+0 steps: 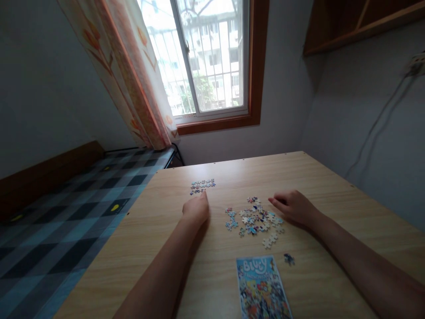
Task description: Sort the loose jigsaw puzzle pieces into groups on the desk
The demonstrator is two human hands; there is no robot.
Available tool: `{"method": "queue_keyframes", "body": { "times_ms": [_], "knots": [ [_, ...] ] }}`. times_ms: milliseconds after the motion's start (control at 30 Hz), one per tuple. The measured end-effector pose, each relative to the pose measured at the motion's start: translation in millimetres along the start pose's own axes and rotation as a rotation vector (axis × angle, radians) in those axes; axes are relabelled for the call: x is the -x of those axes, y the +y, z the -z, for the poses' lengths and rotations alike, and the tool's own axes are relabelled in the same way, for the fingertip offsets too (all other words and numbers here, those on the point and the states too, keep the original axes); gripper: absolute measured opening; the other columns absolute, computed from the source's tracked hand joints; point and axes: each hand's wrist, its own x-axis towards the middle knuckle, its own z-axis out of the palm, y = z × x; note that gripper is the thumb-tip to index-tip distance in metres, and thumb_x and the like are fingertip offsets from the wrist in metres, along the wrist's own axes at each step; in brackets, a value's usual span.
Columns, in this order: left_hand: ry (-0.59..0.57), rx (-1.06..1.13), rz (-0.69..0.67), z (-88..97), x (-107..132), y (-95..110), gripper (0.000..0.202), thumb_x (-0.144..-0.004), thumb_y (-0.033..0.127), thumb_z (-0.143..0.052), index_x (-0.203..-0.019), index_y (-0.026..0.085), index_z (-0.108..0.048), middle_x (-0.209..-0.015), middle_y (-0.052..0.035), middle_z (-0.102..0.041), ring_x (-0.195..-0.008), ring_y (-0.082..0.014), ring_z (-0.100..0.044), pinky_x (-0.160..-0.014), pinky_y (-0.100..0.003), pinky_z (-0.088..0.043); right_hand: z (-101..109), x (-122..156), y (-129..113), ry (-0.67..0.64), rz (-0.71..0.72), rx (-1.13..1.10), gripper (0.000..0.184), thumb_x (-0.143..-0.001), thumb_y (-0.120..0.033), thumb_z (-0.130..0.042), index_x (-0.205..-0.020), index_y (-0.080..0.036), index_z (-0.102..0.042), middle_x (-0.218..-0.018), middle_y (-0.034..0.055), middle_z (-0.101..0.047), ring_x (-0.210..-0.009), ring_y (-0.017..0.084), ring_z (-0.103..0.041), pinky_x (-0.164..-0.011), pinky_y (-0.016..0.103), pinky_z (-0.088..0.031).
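puzzle rows [203, 186] mid-frame, left of centre, long axis crosswise | left hand [196, 209] nearer, fingertip at near edge | right hand [292, 206] beside loose pieces [261, 217] | both curled, can't tell if gripping

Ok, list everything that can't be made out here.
All in the head view:
Heaped puzzle pieces: prints too small to read; overlaps may hide some.
Left hand: its back hides the palm and anything inside.
Right hand: curled, so its palm is hidden.
Picture card: lower end cut off by the bottom edge.
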Motion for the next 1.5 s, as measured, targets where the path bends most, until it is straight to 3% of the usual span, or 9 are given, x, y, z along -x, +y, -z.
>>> {"method": "queue_keyframes", "body": {
  "times_ms": [500, 833, 1167, 1267, 1367, 1500],
  "knots": [
    [0.02, 0.029, 0.012, -1.0, -3, -5, 0.051, -0.092, 0.017, -0.032, -0.141, 0.019, -0.045, -0.125, -0.0153, -0.065, -0.113, -0.0226, -0.062, -0.093, -0.034, -0.048, 2, 1, 0, 0.025, -0.023, 0.011, 0.054, -0.094, -0.054, -0.039, -0.057, -0.017, -0.053, -0.054, 0.0035, -0.056, -0.052, 0.011, -0.042, -0.058, 0.027, -0.023],
    [0.022, 0.009, 0.001, -6.9, -8, -7, 0.054, -0.092, 0.017, -0.027, -0.145, 0.018, -0.039, -0.125, -0.0161, -0.065, -0.106, -0.0241, -0.065, -0.087, -0.036, -0.051, 4, 1, 3, 0.07, -0.047, 0.017, 0.054, -0.094, -0.054, -0.038, -0.059, -0.017, -0.054, -0.055, 0.0041, -0.057, -0.052, 0.011, -0.043, -0.059, 0.027, -0.023],
    [0.046, 0.068, -0.014, -6.2, -8, -9, 0.053, -0.092, 0.017, -0.03, -0.143, 0.02, -0.043, -0.129, -0.014, -0.063, -0.111, -0.0236, -0.063, -0.092, -0.035, -0.049, 5, 0, 6, 0.065, -0.05, 0.015, 0.054, -0.093, -0.055, -0.038, -0.058, -0.016, -0.054, -0.055, 0.0033, -0.056, -0.052, 0.011, -0.041, -0.058, 0.027, -0.024],
    [0.044, 0.07, -0.015, -4.6, -6, -9, 0.055, -0.09, 0.016, -0.034, -0.144, 0.02, -0.042, -0.129, -0.0139, -0.063, -0.112, -0.0238, -0.063, -0.092, -0.034, -0.048, 10, 0, 8, 0.007, -0.049, 0.003, 0.05, -0.092, -0.052, -0.042, -0.062, -0.016, -0.06, -0.055, 0.0029, -0.056, -0.052, 0.011, -0.042, -0.057, 0.026, -0.026],
    [0.044, 0.059, -0.007, -3.6, -7, -8, 0.057, -0.091, 0.019, -0.033, -0.148, 0.021, -0.037, -0.126, -0.0146, -0.065, -0.109, -0.025, -0.064, -0.089, -0.034, -0.049, 20, 2, 8, -0.11, -0.046, -0.086, 0.036, -0.087, -0.046, -0.049, -0.077, -0.018, -0.07, -0.063, 0.0031, -0.063, -0.056, 0.011, -0.049, -0.058, 0.024, -0.03],
    [0.124, 0.023, -0.012, 0.1, -6, -3, 0.061, -0.09, 0.016, -0.031, -0.15, 0.023, -0.033, -0.115, -0.0144, -0.07, -0.098, -0.0259, -0.068, -0.08, -0.034, -0.051, 30, 6, 7, -0.277, -0.046, -0.223, 0.027, -0.081, -0.037, -0.056, -0.094, -0.02, -0.073, -0.075, 0.0038, -0.068, -0.064, 0.013, -0.056, -0.059, 0.022, -0.036]
  ]
}}
